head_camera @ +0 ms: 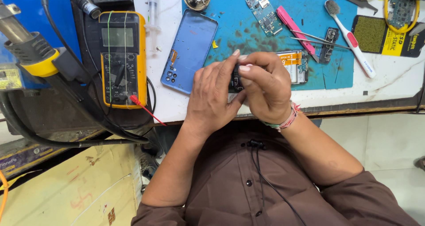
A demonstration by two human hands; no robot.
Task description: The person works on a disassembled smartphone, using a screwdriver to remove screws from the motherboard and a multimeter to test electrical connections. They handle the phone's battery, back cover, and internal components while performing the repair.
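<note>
While the two hands met over the near edge of the blue work mat (274, 75), they pinched a small dark part (235, 81) between them. It sat right in the middle, just above the table edge (354, 108), and most of it was hidden.

That small part could slip and fall, I think, because only fingertips held it and the edge of the table was so close. It might drop into the person's lap or down to the floor. A hard squeeze could also bend it or crack it (it looked thin). The open phone frame (295, 66) lay just behind the hands, so a bump from a knuckle could push it into the tweezers (318, 40).

The left hand (212, 93) had its fingers curled in tight, with the thumb and first finger closed on the left side of the part. The right hand (265, 88) was bent over the top, its fingers folded down and pressed on the part too. Neither hand was spread wide.

Nearby lay a blue phone back cover (189, 51), a yellow meter (122, 57), a pink tool (290, 23) and a white brush (352, 40).
</note>
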